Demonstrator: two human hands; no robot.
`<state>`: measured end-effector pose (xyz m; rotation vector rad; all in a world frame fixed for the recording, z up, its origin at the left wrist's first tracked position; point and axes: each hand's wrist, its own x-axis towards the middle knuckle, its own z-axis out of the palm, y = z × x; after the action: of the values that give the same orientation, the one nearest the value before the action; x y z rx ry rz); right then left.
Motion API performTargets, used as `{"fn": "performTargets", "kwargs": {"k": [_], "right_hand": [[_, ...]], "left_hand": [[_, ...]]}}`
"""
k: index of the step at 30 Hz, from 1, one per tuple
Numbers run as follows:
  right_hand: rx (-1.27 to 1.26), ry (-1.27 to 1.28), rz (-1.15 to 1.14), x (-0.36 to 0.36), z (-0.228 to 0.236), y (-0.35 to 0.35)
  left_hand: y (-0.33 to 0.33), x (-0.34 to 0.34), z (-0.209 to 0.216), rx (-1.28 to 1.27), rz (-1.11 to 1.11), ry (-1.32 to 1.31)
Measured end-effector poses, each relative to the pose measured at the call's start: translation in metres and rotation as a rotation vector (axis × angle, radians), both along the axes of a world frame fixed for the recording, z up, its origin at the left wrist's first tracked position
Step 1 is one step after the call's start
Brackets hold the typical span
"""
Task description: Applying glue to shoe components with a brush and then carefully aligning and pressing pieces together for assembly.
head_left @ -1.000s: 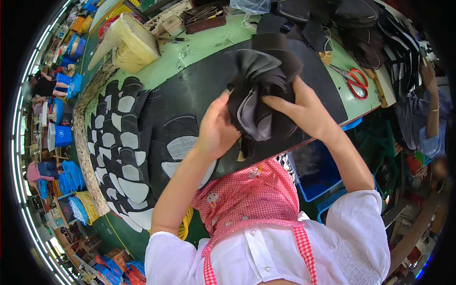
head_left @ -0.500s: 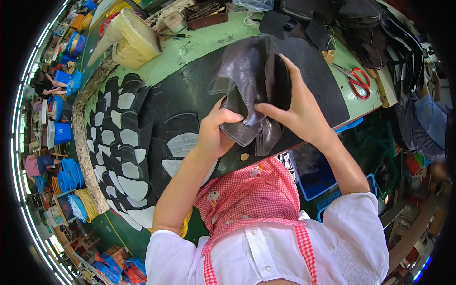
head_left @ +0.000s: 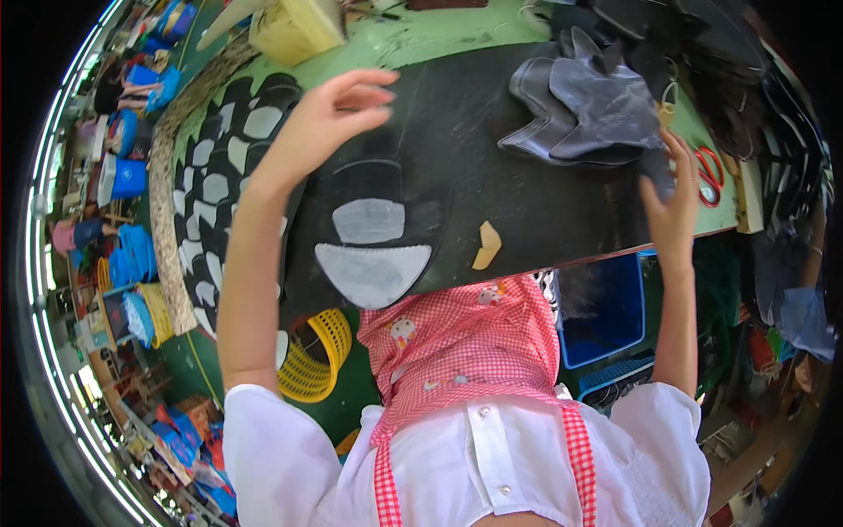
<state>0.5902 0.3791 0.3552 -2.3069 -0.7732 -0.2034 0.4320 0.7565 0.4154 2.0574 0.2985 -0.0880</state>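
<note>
a green worktable (head_left: 421,35) fills the upper middle, with a yellow box (head_left: 294,26) at its far left end and red-handled scissors (head_left: 709,176) at its right edge. below the table's near edge stand a blue crate (head_left: 606,307) to the right and a yellow plastic basket (head_left: 316,356) to the left, on a dark green floor (head_left: 189,356). further left of the table, blue tubs and baskets (head_left: 132,255) crowd the floor in bright daylight, while to its right the room is dim and cluttered.
</note>
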Motion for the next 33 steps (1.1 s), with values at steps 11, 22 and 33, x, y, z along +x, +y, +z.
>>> {"fn": "performTargets", "kwargs": {"k": [11, 22, 33], "right_hand": [[-0.247, -0.404, 0.225, 0.040, 0.008, 0.014], [-0.083, 0.164, 0.424, -0.010, 0.013, 0.036], [0.098, 0.027, 0.345, -0.013, 0.015, 0.061]], "left_hand": [[-0.001, -0.049, -0.015, 0.787, -0.208, 0.244], [-0.027, -0.020, -0.013, 0.636, -0.181, -0.420], [-0.135, -0.103, -0.058, 0.641, -0.207, -0.122]]}}
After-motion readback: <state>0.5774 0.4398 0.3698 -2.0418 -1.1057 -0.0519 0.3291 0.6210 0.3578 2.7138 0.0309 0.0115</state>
